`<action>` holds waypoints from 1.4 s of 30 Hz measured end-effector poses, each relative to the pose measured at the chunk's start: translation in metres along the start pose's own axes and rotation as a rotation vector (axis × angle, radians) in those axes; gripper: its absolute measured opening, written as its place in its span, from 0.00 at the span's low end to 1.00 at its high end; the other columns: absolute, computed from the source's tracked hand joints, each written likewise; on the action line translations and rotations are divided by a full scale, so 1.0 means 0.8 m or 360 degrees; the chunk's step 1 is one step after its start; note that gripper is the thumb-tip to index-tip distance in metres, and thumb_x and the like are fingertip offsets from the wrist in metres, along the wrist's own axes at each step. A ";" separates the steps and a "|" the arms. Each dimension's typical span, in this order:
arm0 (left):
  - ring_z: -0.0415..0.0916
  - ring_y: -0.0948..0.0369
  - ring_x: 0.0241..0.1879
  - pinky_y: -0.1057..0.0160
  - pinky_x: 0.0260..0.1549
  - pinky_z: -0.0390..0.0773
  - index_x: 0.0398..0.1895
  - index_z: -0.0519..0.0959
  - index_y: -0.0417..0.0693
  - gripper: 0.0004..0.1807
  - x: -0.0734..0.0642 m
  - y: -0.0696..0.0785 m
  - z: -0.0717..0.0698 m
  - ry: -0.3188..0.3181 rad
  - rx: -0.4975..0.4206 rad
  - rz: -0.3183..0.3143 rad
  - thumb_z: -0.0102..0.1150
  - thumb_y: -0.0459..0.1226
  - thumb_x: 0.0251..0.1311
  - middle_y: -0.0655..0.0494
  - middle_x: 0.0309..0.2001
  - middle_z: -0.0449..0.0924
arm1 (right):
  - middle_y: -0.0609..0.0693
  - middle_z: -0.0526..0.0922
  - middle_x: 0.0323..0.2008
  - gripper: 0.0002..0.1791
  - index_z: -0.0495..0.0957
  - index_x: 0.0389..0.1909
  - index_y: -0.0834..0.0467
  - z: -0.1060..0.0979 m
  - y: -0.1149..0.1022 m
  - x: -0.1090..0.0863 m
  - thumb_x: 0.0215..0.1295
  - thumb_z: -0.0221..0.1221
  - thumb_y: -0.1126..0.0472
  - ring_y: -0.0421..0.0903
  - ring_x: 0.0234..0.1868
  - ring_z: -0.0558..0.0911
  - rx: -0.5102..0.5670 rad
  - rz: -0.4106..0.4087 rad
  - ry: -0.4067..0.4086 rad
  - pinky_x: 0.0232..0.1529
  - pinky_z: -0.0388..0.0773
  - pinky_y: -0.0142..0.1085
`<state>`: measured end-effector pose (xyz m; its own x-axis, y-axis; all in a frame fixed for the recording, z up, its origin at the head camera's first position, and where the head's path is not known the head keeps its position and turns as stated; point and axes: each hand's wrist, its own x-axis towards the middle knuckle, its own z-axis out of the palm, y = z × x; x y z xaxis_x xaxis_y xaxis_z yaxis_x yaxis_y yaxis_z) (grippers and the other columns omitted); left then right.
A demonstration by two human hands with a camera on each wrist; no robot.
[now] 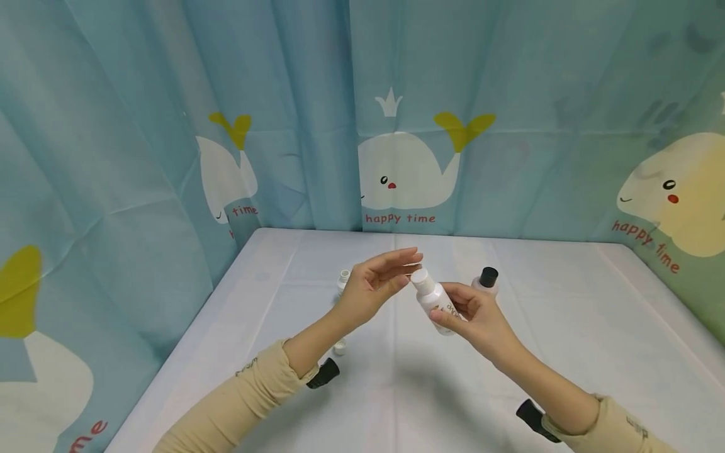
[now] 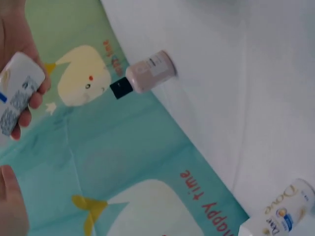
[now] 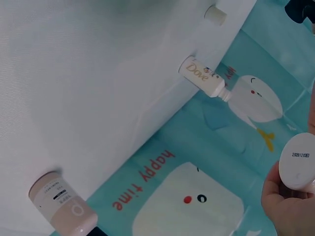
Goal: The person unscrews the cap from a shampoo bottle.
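Observation:
My right hand point(image 1: 481, 324) holds a white bottle point(image 1: 437, 307) with a white cap point(image 1: 420, 279), tilted up to the left above the table. Beside that cap is my left hand point(image 1: 374, 286), its fingers loosely bent and thumb extended. A small space shows between the left hand point(image 2: 12, 204) and the bottle point(image 2: 22, 86) in the left wrist view, where barcode-like patches face the camera. The right wrist view shows the bottle's round base point(image 3: 298, 162), printed with a code, above the fingers of the right hand point(image 3: 295, 211).
An uncapped white Dove bottle point(image 3: 202, 77) stands at the left, partly behind my left hand in the head view. A loose white cap point(image 1: 340, 347) lies nearer me. A pale pink bottle with a black cap point(image 1: 489, 277) stands behind my right hand. Blue curtains point(image 1: 317, 94) border the table.

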<state>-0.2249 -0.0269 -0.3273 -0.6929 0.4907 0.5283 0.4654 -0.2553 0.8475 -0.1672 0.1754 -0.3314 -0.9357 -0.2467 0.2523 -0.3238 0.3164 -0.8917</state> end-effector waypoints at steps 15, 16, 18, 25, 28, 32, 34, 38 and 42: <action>0.63 0.53 0.66 0.62 0.60 0.71 0.55 0.68 0.20 0.20 -0.008 0.004 0.002 -0.0292 0.0096 0.0067 0.51 0.28 0.65 0.30 0.61 0.66 | 0.65 0.80 0.49 0.22 0.72 0.54 0.69 0.001 0.007 -0.003 0.61 0.61 0.64 0.35 0.41 0.80 0.0047 0.0016 -0.0092 0.41 0.80 0.29; 0.64 0.52 0.66 0.62 0.59 0.72 0.55 0.69 0.21 0.19 -0.008 0.004 0.003 -0.0270 0.0095 0.0054 0.52 0.28 0.64 0.31 0.61 0.67 | 0.65 0.80 0.49 0.22 0.72 0.54 0.69 0.001 0.006 -0.004 0.61 0.61 0.64 0.35 0.41 0.80 0.0045 0.0018 -0.0089 0.41 0.80 0.29; 0.66 0.51 0.65 0.63 0.58 0.73 0.54 0.70 0.22 0.19 -0.009 0.004 0.005 -0.0219 0.0097 0.0030 0.53 0.28 0.63 0.32 0.60 0.68 | 0.65 0.80 0.49 0.22 0.72 0.54 0.69 0.000 0.006 -0.004 0.61 0.61 0.64 0.35 0.41 0.80 0.0049 0.0025 -0.0084 0.41 0.80 0.29; 0.69 0.52 0.62 0.63 0.55 0.76 0.53 0.72 0.24 0.18 -0.011 0.000 0.011 -0.0063 0.0080 -0.0023 0.56 0.27 0.61 0.33 0.58 0.70 | 0.66 0.79 0.49 0.22 0.72 0.54 0.69 0.000 0.004 -0.004 0.61 0.62 0.63 0.35 0.39 0.81 0.0068 0.0055 -0.0079 0.39 0.80 0.30; 0.72 0.54 0.60 0.62 0.53 0.77 0.52 0.73 0.24 0.19 -0.012 -0.002 0.012 -0.0014 0.0072 -0.0039 0.58 0.29 0.60 0.34 0.57 0.72 | 0.66 0.79 0.49 0.22 0.72 0.54 0.69 0.000 0.004 -0.004 0.61 0.62 0.64 0.35 0.39 0.80 0.0068 0.0056 -0.0080 0.39 0.80 0.31; 0.77 0.60 0.55 0.62 0.49 0.79 0.49 0.75 0.24 0.18 -0.012 -0.002 0.013 0.0057 0.0031 -0.0065 0.60 0.29 0.57 0.33 0.55 0.74 | 0.66 0.79 0.49 0.22 0.73 0.54 0.69 0.001 0.005 -0.003 0.61 0.62 0.63 0.35 0.39 0.80 0.0070 0.0067 -0.0083 0.39 0.80 0.30; 0.79 0.63 0.52 0.62 0.48 0.80 0.47 0.75 0.23 0.17 -0.012 -0.003 0.014 0.0095 0.0013 -0.0074 0.61 0.28 0.56 0.31 0.53 0.74 | 0.66 0.79 0.49 0.22 0.73 0.54 0.69 0.001 0.005 -0.003 0.61 0.62 0.63 0.35 0.40 0.80 0.0071 0.0069 -0.0084 0.39 0.80 0.30; 0.80 0.64 0.47 0.61 0.46 0.82 0.42 0.78 0.23 0.15 -0.011 -0.002 0.016 0.0186 0.0026 -0.0110 0.63 0.27 0.53 0.30 0.50 0.77 | 0.65 0.80 0.48 0.22 0.73 0.54 0.69 0.000 0.004 -0.004 0.61 0.62 0.63 0.35 0.39 0.80 0.0068 0.0075 -0.0081 0.39 0.80 0.30; 0.80 0.60 0.45 0.62 0.43 0.83 0.37 0.80 0.26 0.11 -0.008 -0.002 0.019 0.0269 0.0144 -0.0089 0.64 0.25 0.51 0.32 0.45 0.79 | 0.64 0.80 0.48 0.22 0.73 0.54 0.69 0.001 0.002 -0.003 0.61 0.62 0.63 0.35 0.39 0.80 0.0065 0.0092 -0.0072 0.39 0.80 0.30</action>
<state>-0.2127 -0.0172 -0.3332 -0.7979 0.3532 0.4884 0.4662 -0.1519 0.8715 -0.1652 0.1759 -0.3337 -0.9451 -0.2704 0.1837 -0.2628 0.2941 -0.9190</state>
